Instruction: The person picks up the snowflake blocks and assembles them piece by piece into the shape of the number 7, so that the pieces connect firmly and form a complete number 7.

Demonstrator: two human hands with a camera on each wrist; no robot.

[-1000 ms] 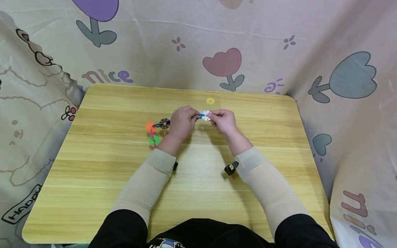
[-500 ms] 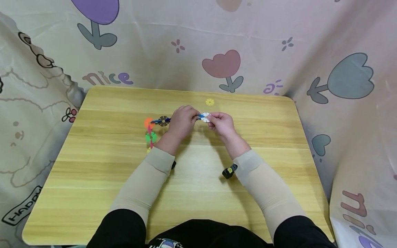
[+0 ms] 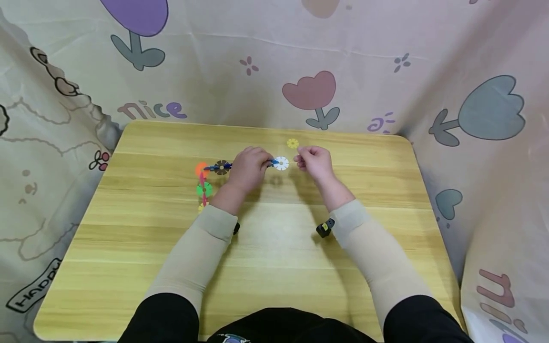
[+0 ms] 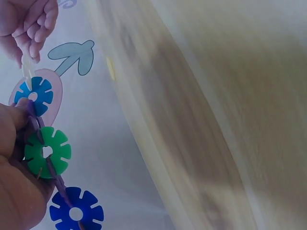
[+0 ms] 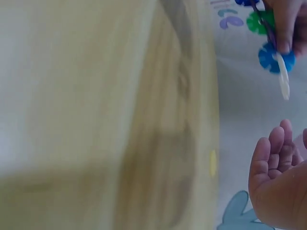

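Note:
My left hand grips a chain of slotted plastic snowflake discs, held up over the table's far half. At the chain's right end, a white disc is slotted into a light blue disc, right by the left thumb. Green and dark blue discs follow, joined by purple ones. Orange and green discs bend toward the left sleeve, which hides the rest. My right hand, fingers loosely curled and holding nothing, is just right of the white disc.
One loose yellow disc lies near the far edge of the wooden table. A printed curtain hangs behind the table and along its sides. Small black cameras sit at the wrists.
The right hand has let go of the white disc and moved a little to the right. The left hand, with the chain, has shifted slightly left.

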